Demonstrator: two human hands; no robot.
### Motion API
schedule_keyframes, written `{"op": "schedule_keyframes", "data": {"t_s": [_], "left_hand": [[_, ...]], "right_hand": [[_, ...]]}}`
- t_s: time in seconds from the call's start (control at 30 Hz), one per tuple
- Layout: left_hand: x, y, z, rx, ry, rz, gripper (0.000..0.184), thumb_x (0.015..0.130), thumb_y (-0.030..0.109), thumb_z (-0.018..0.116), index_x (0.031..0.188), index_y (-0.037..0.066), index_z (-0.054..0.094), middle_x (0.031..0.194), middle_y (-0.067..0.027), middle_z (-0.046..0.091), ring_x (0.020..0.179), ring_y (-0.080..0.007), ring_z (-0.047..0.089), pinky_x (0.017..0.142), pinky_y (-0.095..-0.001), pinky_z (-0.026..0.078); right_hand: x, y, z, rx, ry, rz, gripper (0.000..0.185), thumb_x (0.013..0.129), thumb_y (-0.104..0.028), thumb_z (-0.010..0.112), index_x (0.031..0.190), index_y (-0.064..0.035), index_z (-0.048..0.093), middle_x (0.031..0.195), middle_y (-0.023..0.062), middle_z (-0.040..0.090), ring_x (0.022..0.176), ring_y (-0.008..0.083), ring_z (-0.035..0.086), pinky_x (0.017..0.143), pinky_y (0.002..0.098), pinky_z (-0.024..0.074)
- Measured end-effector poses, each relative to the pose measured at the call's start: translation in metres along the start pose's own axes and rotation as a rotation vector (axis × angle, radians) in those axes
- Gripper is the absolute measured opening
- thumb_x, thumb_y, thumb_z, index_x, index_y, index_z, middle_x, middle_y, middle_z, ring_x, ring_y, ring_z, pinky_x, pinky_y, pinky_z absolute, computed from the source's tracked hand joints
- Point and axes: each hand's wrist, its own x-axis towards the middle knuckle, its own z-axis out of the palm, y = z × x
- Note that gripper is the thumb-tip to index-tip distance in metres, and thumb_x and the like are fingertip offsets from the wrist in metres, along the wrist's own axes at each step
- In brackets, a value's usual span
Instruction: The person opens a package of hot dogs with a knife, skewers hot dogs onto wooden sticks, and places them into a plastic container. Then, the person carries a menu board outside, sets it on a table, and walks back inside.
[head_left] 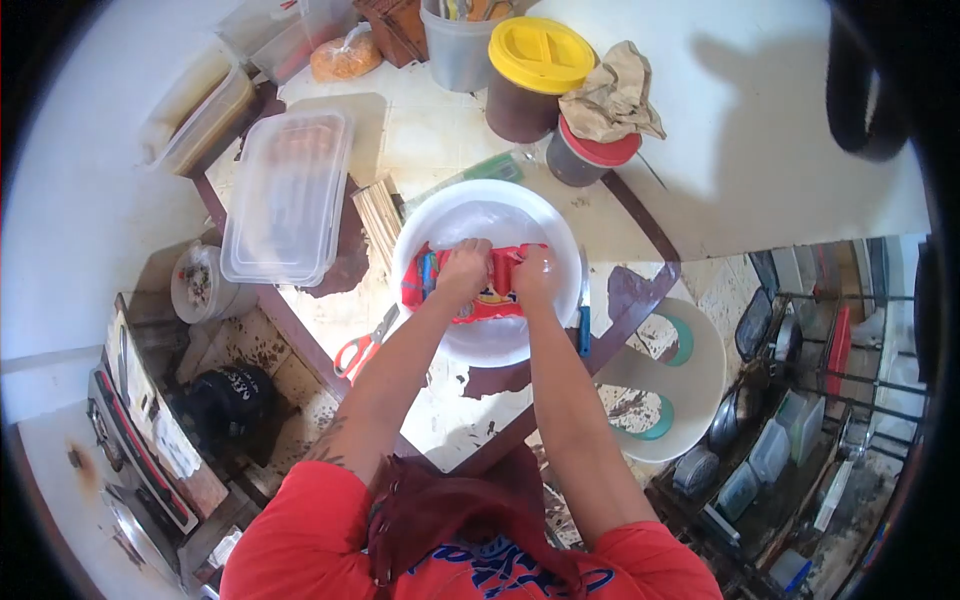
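Observation:
A red printed packet (487, 305) lies across a white round basin (422, 215) on the table. My left hand (466, 266) grips the packet left of its middle, with the fingers curled on the plastic. Close to the packet's right end, my right hand (535, 272) is closed on it too. Both hands are over the basin. Inside the basin, around the packet, the surface looks clear and shiny; I cannot make out what it is.
Orange-handled scissors (362, 350) lie left of the basin, a blue-handled knife (584, 330) right of it. A lidded plastic container (287, 200) and wooden sticks (377, 215) are at the left. Behind stand a yellow-lidded tub (525, 90) and a red-lidded tub (590, 160).

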Motion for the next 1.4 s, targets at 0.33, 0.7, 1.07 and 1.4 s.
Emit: {"op": "schedule_keyframes", "data": {"t_s": [0.33, 0.7, 1.07, 1.4], "left_hand": [[-0.004, -0.012, -0.006, -0.169, 0.041, 0.022, 0.026, 0.075, 0.002, 0.051, 0.101, 0.003, 0.052, 0.099, -0.0203, 0.056, 0.097, -0.0373, 0.054, 0.083, -0.0438, 0.045], [0.003, -0.002, -0.013, -0.165, 0.104, -0.021, 0.023, 0.078, 0.012, 0.053, 0.1, 0.005, 0.053, 0.098, -0.0199, 0.059, 0.097, -0.0376, 0.055, 0.092, -0.0499, 0.038], [-0.001, -0.005, -0.017, -0.007, -0.138, -0.228, 0.043, 0.072, 0.028, 0.062, 0.11, 0.008, 0.056, 0.108, -0.015, 0.056, 0.109, -0.0319, 0.049, 0.096, -0.0561, 0.025], [-0.07, 0.007, -0.048, -0.097, -0.051, -0.135, 0.051, 0.064, 0.021, 0.07, 0.11, 0.006, 0.054, 0.113, -0.0159, 0.049, 0.11, -0.0328, 0.045, 0.094, -0.0464, 0.034]], "right_hand": [[0.031, 0.032, 0.016, 0.038, -0.214, 0.219, 0.022, 0.074, -0.021, 0.057, 0.084, -0.007, 0.07, 0.088, 0.017, 0.066, 0.086, 0.0329, 0.064, 0.079, 0.0418, 0.0497], [0.007, 0.006, -0.007, 0.181, 0.106, -0.225, 0.015, 0.071, -0.012, 0.059, 0.083, -0.0062, 0.065, 0.096, 0.0133, 0.06, 0.095, 0.0361, 0.054, 0.084, 0.0443, 0.0426], [0.014, -0.017, -0.025, -0.127, -0.317, -0.451, 0.061, 0.057, -0.035, 0.078, 0.11, -0.0155, 0.057, 0.109, 0.0168, 0.053, 0.105, 0.0345, 0.049, 0.092, 0.0435, 0.0388], [0.047, -0.034, -0.05, -0.298, -0.734, -0.513, 0.083, 0.044, -0.028, 0.083, 0.12, -0.0165, 0.052, 0.122, 0.0187, 0.045, 0.116, 0.0351, 0.044, 0.095, 0.0455, 0.039]]}}
